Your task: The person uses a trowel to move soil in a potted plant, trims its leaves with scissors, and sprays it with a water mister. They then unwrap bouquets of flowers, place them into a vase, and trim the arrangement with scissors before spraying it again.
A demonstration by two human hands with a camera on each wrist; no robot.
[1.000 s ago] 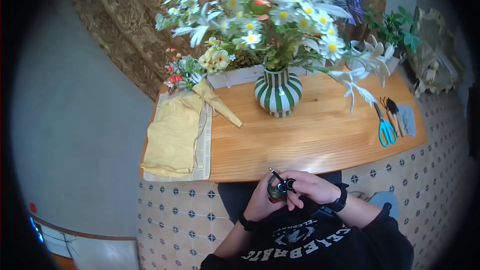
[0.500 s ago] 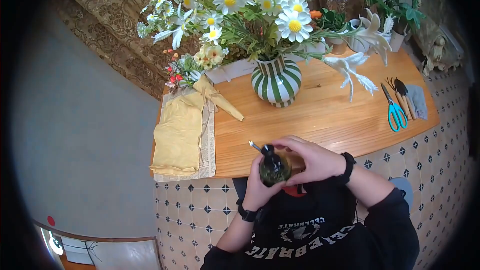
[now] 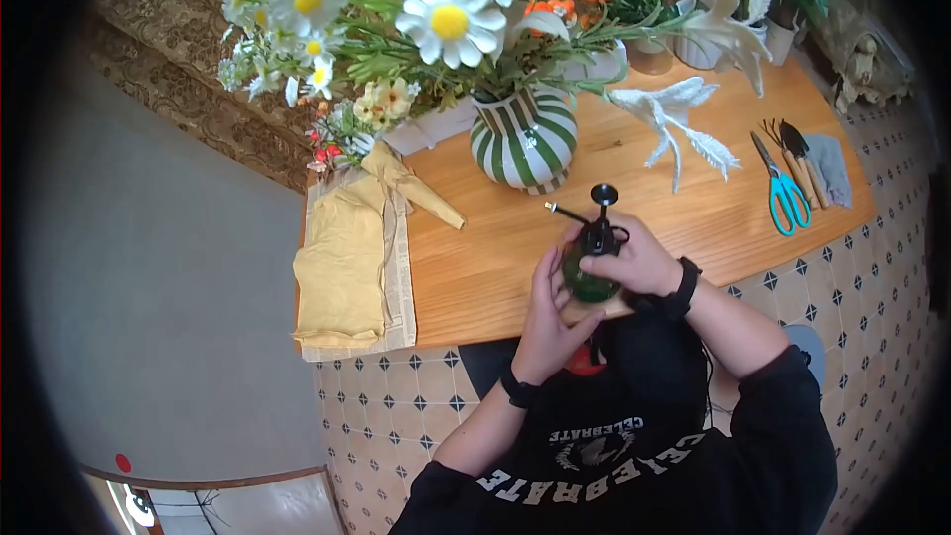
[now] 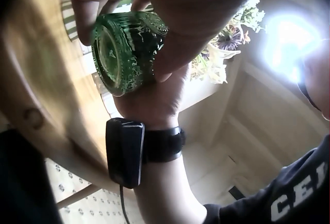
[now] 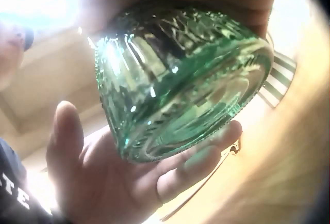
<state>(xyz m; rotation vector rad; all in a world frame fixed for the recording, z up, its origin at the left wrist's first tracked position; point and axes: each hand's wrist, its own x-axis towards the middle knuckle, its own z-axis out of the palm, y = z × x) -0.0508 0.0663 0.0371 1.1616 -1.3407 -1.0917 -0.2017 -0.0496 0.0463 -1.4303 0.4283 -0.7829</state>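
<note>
My right hand [image 3: 642,260] grips a green glass spray bottle [image 3: 591,286] round its upper part, over the table's front edge. A black pump top [image 3: 604,195] stands up from the bottle, and its thin nozzle [image 3: 555,208] points to the left. Beside the bottle, my left hand [image 3: 557,322] has its fingers extended and its thumb apart. In the right wrist view those left fingers [image 5: 188,177] lie loosely under the ribbed glass base, which faces down. The left wrist view shows the tilted bottle [image 4: 129,51] between both hands.
A green-and-white striped vase [image 3: 523,144] of flowers stands beyond the hands on the wooden table [image 3: 475,287]. Yellow wrapping [image 3: 342,263] lies on newspaper at left. Scissors [image 3: 788,200] and small garden tools [image 3: 807,173] lie at right, beside a grey cloth [image 3: 832,173].
Both hands have brought the bottle up from the lap and forward to the table edge. My right hand now holds its upper part; the left has loosened from round it.
</note>
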